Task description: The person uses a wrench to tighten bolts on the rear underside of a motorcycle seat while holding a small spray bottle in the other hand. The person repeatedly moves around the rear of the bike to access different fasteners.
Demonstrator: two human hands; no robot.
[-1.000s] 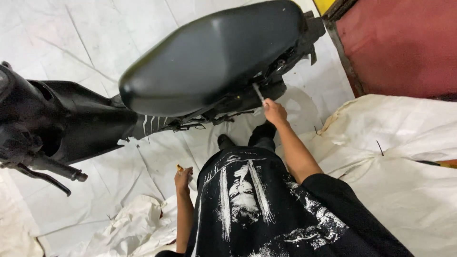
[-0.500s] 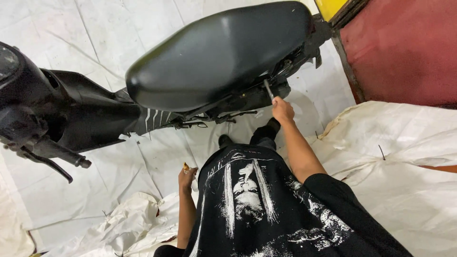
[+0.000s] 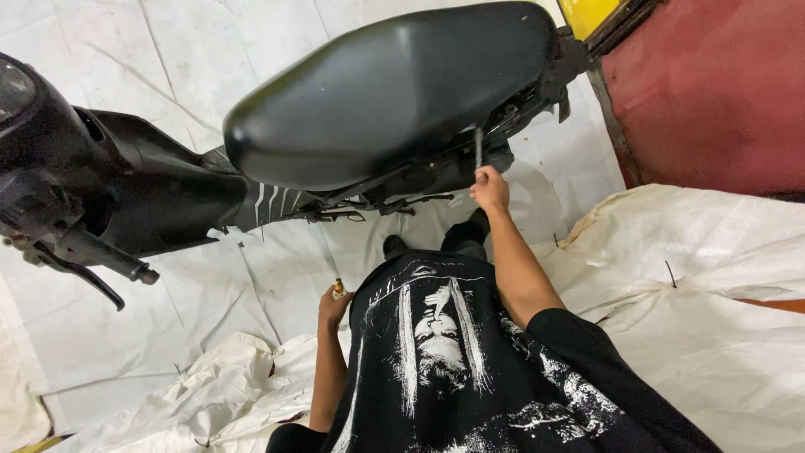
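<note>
A black scooter with a long black seat (image 3: 394, 84) stands across the view in front of me. My right hand (image 3: 490, 190) grips a thin metal tool (image 3: 478, 148) whose shaft points up into the frame just under the seat's rear edge. My left hand (image 3: 332, 307) hangs at my side, closed on a small yellowish object (image 3: 339, 288). The scooter's handlebar and brake lever (image 3: 84, 260) are at the left. My black printed shirt fills the lower middle of the view.
White sheeting (image 3: 704, 302) covers the floor, crumpled at the lower left and right. A red panel (image 3: 713, 92) with a dark frame stands at the upper right, a yellow object (image 3: 587, 13) beside it. A thin nail-like rod (image 3: 670, 273) lies on the sheet.
My right hand holds the tool at the same spot under the seat. The view has shifted slightly, with the scooter now a little further right. My left hand stays low.
</note>
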